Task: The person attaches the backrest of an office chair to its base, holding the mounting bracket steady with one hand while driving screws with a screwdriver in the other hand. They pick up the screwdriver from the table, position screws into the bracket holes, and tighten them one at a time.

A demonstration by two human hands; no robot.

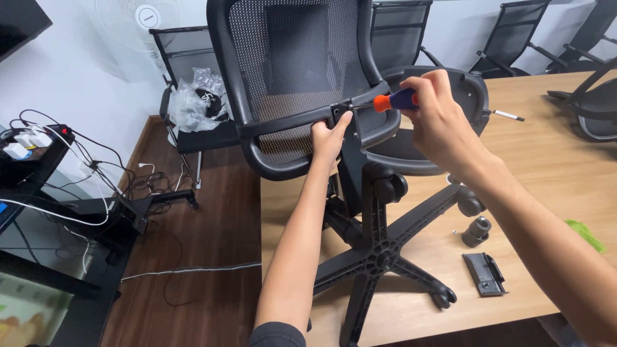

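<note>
On the wooden table (553,167) lies a black mesh office chair (302,71), tipped on its side so its star base (382,254) faces the camera. At the joint beneath the backrest, the left hand (329,138) grips the chair's lower frame, fingers curled around the edge. Just beside it, the right hand (440,112) is closed around a screwdriver (395,101) with an orange and blue handle, its tip at the bracket. Near the base lie a spare castor (476,231) and a flat black plate (485,274).
</note>
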